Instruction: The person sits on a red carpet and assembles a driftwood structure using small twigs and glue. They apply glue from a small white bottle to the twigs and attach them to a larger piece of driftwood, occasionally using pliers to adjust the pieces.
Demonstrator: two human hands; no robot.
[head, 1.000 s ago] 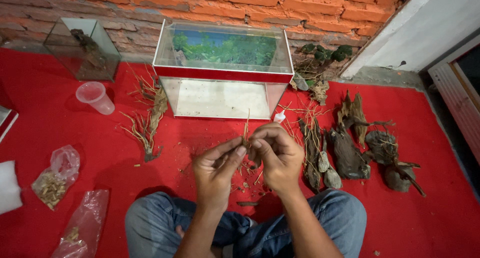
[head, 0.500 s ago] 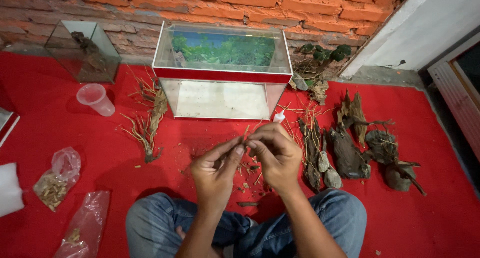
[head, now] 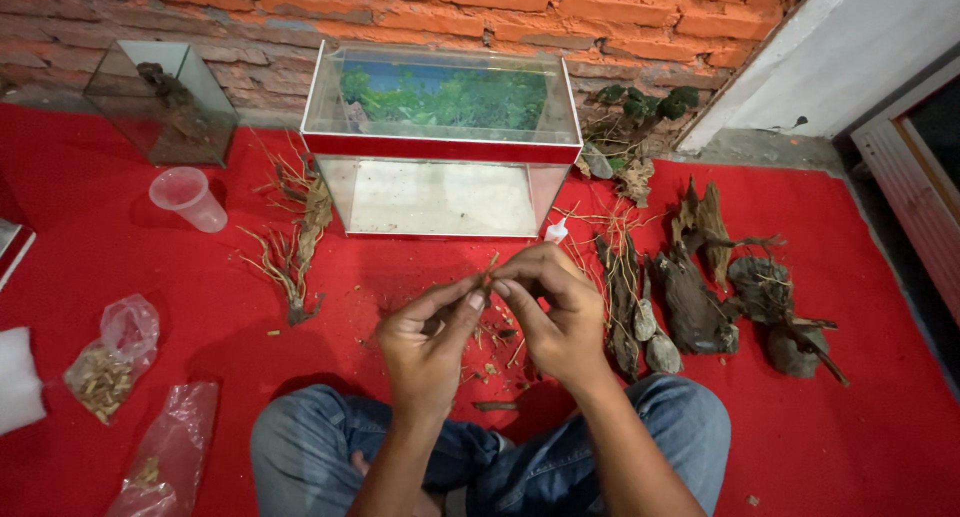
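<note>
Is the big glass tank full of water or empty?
Empty. Through the glass tank the bare pale floor shows, with no waterline; the green plants are only a picture on its back wall.

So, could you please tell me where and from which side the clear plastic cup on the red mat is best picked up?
Probably around the middle of its wall, coming from above. The clear plastic cup lies tipped on its side on the red mat, mouth toward the small glass tank, so fingers can close across the round wall. Both hands are busy with a twig.

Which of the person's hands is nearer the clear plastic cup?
Left. The left hand lies right of the clear plastic cup and below it; the right hand is farther right.
</note>
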